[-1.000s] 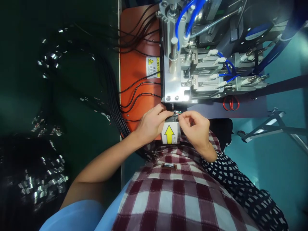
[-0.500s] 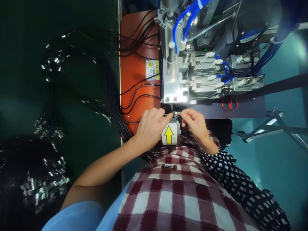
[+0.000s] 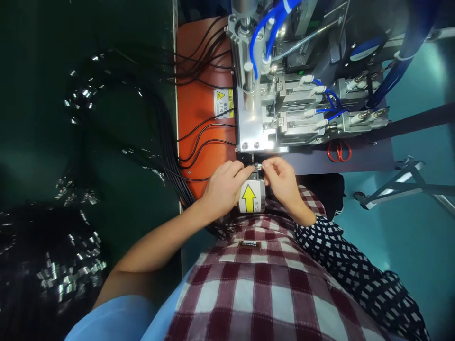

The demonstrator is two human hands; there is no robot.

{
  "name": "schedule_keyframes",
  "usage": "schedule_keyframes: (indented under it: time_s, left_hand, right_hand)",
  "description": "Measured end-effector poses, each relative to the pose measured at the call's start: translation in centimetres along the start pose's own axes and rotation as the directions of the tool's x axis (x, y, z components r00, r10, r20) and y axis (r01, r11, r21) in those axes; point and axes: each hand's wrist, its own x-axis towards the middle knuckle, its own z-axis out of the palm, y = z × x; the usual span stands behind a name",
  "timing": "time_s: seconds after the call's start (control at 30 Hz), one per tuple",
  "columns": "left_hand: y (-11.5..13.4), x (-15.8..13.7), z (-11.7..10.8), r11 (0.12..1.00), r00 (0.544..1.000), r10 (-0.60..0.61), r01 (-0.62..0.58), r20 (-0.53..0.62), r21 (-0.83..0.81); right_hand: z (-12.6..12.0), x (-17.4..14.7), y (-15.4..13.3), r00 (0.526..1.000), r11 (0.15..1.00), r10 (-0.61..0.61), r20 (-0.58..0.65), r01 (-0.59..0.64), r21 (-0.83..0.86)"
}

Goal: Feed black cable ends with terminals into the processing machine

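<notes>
My left hand [image 3: 225, 187] is closed on a black cable [image 3: 197, 179] that runs in from the left, its index finger stretched to the small fixture [image 3: 257, 174] at the machine's front. My right hand [image 3: 282, 179] pinches at the small metallic cable end [image 3: 259, 166] on that fixture; its fingertips hide part of it. Just below sits a guard bearing a yellow arrow label [image 3: 249, 198]. Right above the hands stands the machine's metal press head [image 3: 253, 130].
Black cables [image 3: 167, 137] with shiny ends hang over the orange plate [image 3: 202, 106] and the dark left side. Red-handled scissors [image 3: 339, 151] lie on the grey surface at right. Blue air hoses [image 3: 259, 40] and pneumatic cylinders [image 3: 302, 123] fill the machine. A wheeled metal stand leg [image 3: 386, 187] is further right.
My right hand has moved left, its fingertips now closer to the fixture and covering the coloured wires seen before. My left hand stays nearly in place; the view has shifted slightly.
</notes>
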Motion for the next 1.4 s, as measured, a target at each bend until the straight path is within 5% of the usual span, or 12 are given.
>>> schedule_keyframes:
  time_s: [0.2, 0.5, 0.63, 0.73, 0.93, 1.4]
  left_hand:
    - [-0.1, 0.2, 0.2, 1.0, 0.998, 0.027, -0.027, -0.051, -0.002]
    - [1.1, 0.9, 0.4, 0.988, 0.998, -0.052, 0.048, 0.022, 0.144]
    - [1.0, -0.1, 0.2, 0.997, 0.997, -0.071, 0.071, -0.016, -0.005]
    - [0.8, -2.7, -0.1, 0.973, 0.975, -0.199, 0.186, -0.095, -0.136]
    - [1.1, -6.5, 0.1, 0.939, 0.937, -0.318, 0.333, -0.145, 0.091]
    - [0.6, -5.6, 0.8, 0.897, 0.944, -0.293, 0.327, -0.152, 0.298]
  right_hand:
    - [-0.1, 0.2, 0.0, 0.998, 0.996, 0.028, 0.049, -0.031, 0.08]
    - [0.6, 0.2, 0.8, 0.999, 0.982, 0.001, 0.039, -0.008, 0.19]
    - [0.6, 0.4, 1.3, 0.999, 0.977, -0.001, 0.053, -0.01, 0.211]
    - [0.5, 0.6, 1.6, 0.998, 0.973, -0.005, 0.067, -0.011, 0.231]
    - [0.5, 0.7, 1.7, 0.998, 0.973, -0.016, 0.063, 0.001, 0.232]
    - [0.4, 0.8, 1.7, 0.998, 0.981, -0.031, 0.056, 0.019, 0.191]
